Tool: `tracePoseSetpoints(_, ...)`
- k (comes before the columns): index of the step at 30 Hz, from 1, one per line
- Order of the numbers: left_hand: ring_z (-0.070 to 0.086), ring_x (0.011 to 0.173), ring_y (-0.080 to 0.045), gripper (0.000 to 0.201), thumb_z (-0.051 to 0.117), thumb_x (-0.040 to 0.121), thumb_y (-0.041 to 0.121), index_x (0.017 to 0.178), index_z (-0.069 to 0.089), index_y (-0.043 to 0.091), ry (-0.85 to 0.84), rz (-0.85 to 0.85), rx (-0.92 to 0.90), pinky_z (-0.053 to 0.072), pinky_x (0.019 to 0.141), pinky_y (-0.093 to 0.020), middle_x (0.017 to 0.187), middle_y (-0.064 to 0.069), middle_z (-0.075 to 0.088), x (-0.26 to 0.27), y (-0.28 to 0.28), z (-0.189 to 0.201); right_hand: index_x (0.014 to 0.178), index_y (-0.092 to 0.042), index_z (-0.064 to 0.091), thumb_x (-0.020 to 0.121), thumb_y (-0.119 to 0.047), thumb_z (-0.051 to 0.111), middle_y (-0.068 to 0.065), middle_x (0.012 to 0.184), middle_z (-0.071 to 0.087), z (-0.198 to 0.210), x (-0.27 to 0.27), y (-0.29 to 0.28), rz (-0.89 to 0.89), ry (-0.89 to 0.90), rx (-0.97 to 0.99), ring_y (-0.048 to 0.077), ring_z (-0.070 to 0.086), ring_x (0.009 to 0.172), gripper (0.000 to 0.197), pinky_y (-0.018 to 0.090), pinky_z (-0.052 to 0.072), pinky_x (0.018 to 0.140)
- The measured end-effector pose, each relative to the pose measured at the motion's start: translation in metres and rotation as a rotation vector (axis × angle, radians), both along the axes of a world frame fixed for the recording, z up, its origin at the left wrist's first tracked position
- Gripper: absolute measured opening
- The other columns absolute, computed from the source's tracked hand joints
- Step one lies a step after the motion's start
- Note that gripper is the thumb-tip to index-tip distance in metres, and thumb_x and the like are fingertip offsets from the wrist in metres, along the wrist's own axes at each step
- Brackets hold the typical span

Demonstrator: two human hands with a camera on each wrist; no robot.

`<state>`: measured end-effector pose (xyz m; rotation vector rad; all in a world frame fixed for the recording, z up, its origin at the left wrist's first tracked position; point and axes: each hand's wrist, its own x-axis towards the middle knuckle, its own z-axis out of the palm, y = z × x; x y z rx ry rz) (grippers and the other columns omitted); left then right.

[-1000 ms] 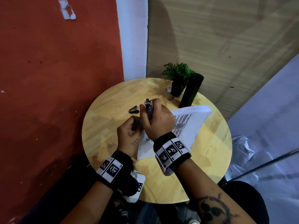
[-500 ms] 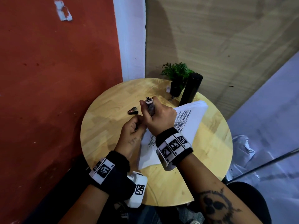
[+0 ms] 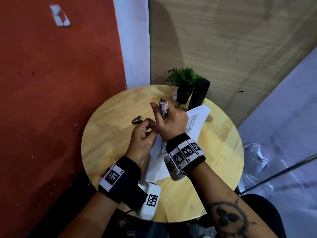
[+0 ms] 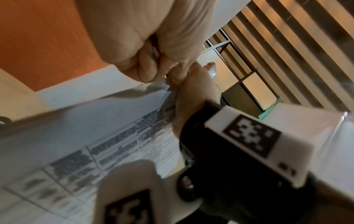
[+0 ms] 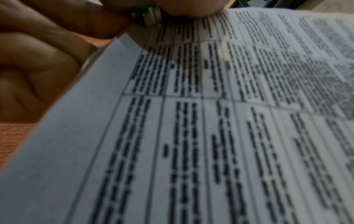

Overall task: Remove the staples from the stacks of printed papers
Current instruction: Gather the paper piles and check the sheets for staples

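Observation:
A stack of printed papers (image 3: 195, 121) is held tilted above the round wooden table (image 3: 106, 138). My left hand (image 3: 148, 128) pinches the stack's near corner with curled fingers; in the left wrist view it is a closed fist (image 4: 151, 50) above the sheet (image 4: 76, 128). My right hand (image 3: 173, 122) grips a silver metal tool like a small stapler (image 3: 163, 107), upright. In the right wrist view the tool's tip (image 5: 151, 16) sits at the corner of the printed page (image 5: 210, 121). The staple itself is hidden.
A small black staple remover (image 3: 137, 120) lies on the table left of my hands. A potted plant (image 3: 184, 83) and a black cylinder (image 3: 199, 95) stand at the far edge, close behind the papers. A red wall is at the left.
The far end of the stack has swung up and in toward the black cylinder. My left wrist has drawn back toward me. The right hand keeps the tool upright at the corner.

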<state>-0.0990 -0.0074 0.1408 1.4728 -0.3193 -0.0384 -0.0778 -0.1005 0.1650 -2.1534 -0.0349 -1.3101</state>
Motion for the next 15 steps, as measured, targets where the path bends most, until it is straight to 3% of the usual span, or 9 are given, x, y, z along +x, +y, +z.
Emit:
tracePoseSetpoints(3, 0.05, 0.069, -0.007, 0.023, 0.055, 0.091, 0.004, 0.072, 0.053, 0.017, -0.097, 0.011, 0.067, 0.041, 0.064, -0.025, 0.072, -0.002, 0.058, 0.001, -0.001, -0.007, 0.06, -0.011, 0.055, 0.081, -0.045, 0.049, 0.007, 0.042, 0.052, -0.005, -0.005, -0.005, -0.007, 0.018, 0.032, 0.032, 0.052, 0.039, 0.04, 0.022, 0.03, 0.044)
tracePoseSetpoints(5, 0.048, 0.064, -0.01, 0.019, 0.056, 0.089, 0.021, 0.07, 0.053, 0.026, -0.161, 0.077, 0.097, 0.039, 0.058, -0.031, 0.066, 0.002, 0.057, 0.001, -0.002, -0.008, 0.064, -0.011, 0.056, 0.082, -0.049, 0.046, 0.008, 0.045, 0.054, -0.004, -0.007, -0.007, 0.016, 0.043, 0.071, 0.032, 0.054, 0.043, 0.043, 0.026, 0.035, 0.045)
tracePoseSetpoints(8, 0.042, 0.057, -0.014, 0.019, 0.052, 0.086, 0.041, 0.074, 0.054, 0.026, -0.288, 0.178, 0.166, 0.035, 0.05, -0.035, 0.063, -0.006, 0.052, 0.002, -0.003, -0.008, 0.07, -0.013, 0.057, 0.082, -0.058, 0.04, 0.008, 0.053, 0.06, 0.0, -0.015, -0.01, 0.058, 0.152, 0.159, 0.032, 0.059, 0.054, 0.05, 0.032, 0.041, 0.05)
tracePoseSetpoints(11, 0.03, 0.046, -0.003, 0.021, 0.051, 0.089, 0.04, 0.073, 0.051, 0.026, -0.392, 0.25, 0.24, 0.025, 0.045, -0.025, 0.053, 0.002, 0.042, 0.005, -0.003, -0.008, 0.073, -0.016, 0.06, 0.079, -0.061, 0.043, 0.006, 0.067, 0.068, 0.009, -0.018, -0.018, 0.145, 0.166, 0.507, 0.025, 0.065, 0.066, 0.048, 0.038, 0.051, 0.066)
tracePoseSetpoints(13, 0.032, 0.046, -0.002, 0.021, 0.053, 0.088, 0.037, 0.073, 0.05, 0.023, -0.381, 0.3, 0.245, 0.023, 0.046, -0.017, 0.054, 0.01, 0.038, 0.007, 0.0, -0.013, 0.08, -0.004, 0.064, 0.076, -0.061, 0.046, 0.008, 0.073, 0.069, 0.019, -0.016, -0.036, 0.156, 0.056, 0.763, 0.018, 0.061, 0.065, 0.06, 0.035, 0.05, 0.067)
tracePoseSetpoints(15, 0.033, 0.054, -0.002, 0.023, 0.052, 0.086, 0.041, 0.072, 0.049, 0.023, -0.333, 0.299, 0.212, 0.027, 0.051, -0.022, 0.062, 0.007, 0.043, 0.009, 0.004, -0.02, 0.085, 0.009, 0.064, 0.073, -0.062, 0.049, 0.016, 0.073, 0.068, 0.026, -0.018, -0.067, 0.114, -0.037, 0.885, 0.017, 0.057, 0.057, 0.073, 0.031, 0.047, 0.06)
